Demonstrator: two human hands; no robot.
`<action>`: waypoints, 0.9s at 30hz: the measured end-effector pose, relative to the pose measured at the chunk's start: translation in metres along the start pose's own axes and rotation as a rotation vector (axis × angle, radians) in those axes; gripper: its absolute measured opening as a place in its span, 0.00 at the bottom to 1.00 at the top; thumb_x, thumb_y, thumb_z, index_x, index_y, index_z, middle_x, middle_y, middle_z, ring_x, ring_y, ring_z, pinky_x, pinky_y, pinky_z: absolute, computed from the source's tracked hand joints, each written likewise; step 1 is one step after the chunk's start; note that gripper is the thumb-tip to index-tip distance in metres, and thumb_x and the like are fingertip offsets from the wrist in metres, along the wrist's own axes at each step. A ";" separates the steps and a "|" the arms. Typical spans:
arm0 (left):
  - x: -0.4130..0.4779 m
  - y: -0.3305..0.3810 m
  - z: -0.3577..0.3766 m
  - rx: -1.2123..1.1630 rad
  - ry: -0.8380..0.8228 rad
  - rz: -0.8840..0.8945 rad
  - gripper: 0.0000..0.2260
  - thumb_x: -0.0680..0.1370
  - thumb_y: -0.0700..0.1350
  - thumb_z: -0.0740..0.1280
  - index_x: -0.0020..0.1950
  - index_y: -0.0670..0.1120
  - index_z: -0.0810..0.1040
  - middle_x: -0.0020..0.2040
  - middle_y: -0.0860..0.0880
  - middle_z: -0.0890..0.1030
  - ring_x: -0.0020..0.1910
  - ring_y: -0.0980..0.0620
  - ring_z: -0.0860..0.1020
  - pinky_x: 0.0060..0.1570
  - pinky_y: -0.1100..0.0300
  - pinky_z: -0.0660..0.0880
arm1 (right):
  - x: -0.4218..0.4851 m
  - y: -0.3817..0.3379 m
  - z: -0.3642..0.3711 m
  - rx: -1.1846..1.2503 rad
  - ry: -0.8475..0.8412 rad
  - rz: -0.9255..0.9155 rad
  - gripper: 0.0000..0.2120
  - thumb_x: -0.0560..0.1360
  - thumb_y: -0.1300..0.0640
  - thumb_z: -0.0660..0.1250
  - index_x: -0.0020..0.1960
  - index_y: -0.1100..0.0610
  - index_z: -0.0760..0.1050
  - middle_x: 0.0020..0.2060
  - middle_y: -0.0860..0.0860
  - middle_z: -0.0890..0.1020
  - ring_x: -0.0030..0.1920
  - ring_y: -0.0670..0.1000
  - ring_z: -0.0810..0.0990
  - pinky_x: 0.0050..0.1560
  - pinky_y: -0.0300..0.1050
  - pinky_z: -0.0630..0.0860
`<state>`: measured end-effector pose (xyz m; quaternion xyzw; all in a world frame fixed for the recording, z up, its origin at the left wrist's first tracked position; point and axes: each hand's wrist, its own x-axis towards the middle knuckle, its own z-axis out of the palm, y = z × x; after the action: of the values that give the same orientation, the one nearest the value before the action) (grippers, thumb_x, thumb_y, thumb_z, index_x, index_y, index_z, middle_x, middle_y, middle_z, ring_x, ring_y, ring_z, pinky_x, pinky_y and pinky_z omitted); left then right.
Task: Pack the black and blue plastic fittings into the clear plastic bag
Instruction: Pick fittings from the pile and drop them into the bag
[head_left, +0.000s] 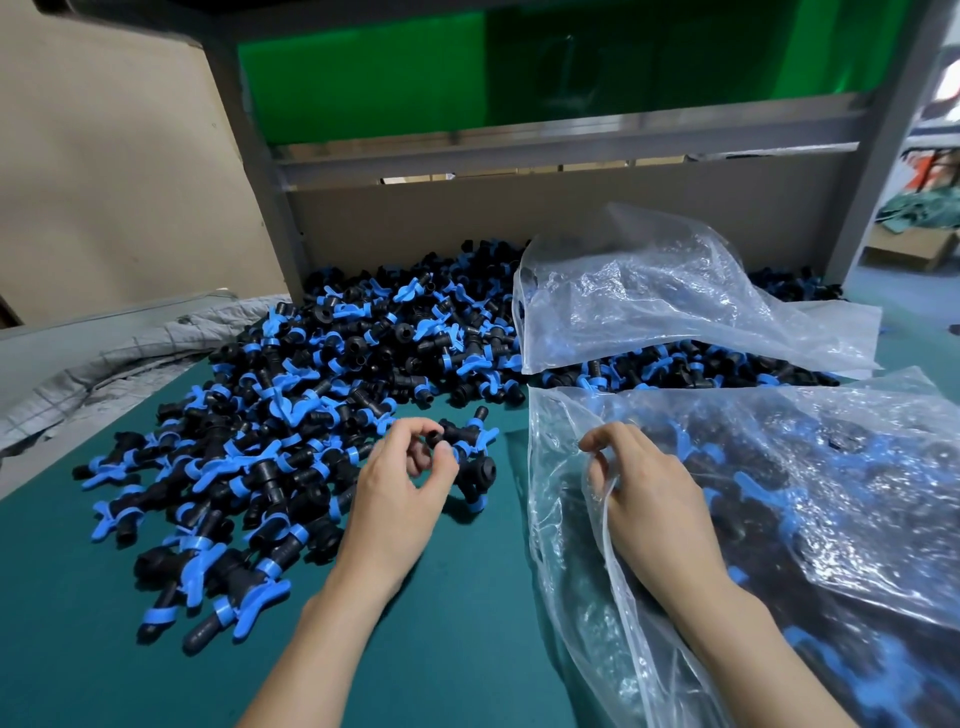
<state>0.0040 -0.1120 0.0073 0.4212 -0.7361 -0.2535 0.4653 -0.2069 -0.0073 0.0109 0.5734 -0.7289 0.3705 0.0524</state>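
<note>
A big heap of black and blue plastic fittings (332, 374) covers the green table (104, 649) from the back wall toward the front left. My left hand (405, 483) pinches one fitting (462, 441) at the heap's near edge, just above the table. To its right lies a clear plastic bag (779, 519) with several fittings inside. My right hand (649, 488) grips the bag's open edge, fingers curled into the film. A second clear bag (649, 301) lies crumpled on the heap behind.
A grey quilted cloth (130, 353) lies at the table's left edge. A cardboard wall (519, 218) and a grey metal frame (519, 140) close off the back. Bare green mat shows between my forearms at the front.
</note>
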 end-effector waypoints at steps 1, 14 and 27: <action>0.000 -0.001 -0.001 -0.033 -0.010 -0.030 0.01 0.77 0.53 0.64 0.47 0.59 0.72 0.36 0.58 0.75 0.35 0.59 0.72 0.35 0.66 0.69 | -0.001 0.000 0.000 0.000 0.000 0.001 0.05 0.80 0.52 0.59 0.54 0.48 0.73 0.51 0.44 0.81 0.42 0.54 0.78 0.39 0.48 0.71; 0.004 0.002 0.007 -0.583 0.035 -0.336 0.03 0.78 0.45 0.62 0.47 0.48 0.74 0.29 0.54 0.70 0.29 0.56 0.68 0.28 0.62 0.69 | -0.001 -0.004 -0.002 -0.028 -0.022 0.009 0.05 0.80 0.53 0.61 0.55 0.48 0.73 0.52 0.44 0.81 0.44 0.54 0.78 0.44 0.51 0.75; 0.002 0.013 0.003 -0.947 0.009 -0.610 0.07 0.80 0.45 0.60 0.42 0.47 0.72 0.29 0.52 0.67 0.23 0.56 0.59 0.19 0.64 0.56 | 0.000 -0.005 -0.003 -0.031 -0.019 -0.007 0.05 0.80 0.54 0.62 0.54 0.49 0.74 0.51 0.45 0.81 0.44 0.54 0.78 0.43 0.51 0.75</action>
<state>-0.0038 -0.1074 0.0173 0.3615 -0.3847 -0.6773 0.5124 -0.2035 -0.0057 0.0148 0.5785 -0.7330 0.3535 0.0558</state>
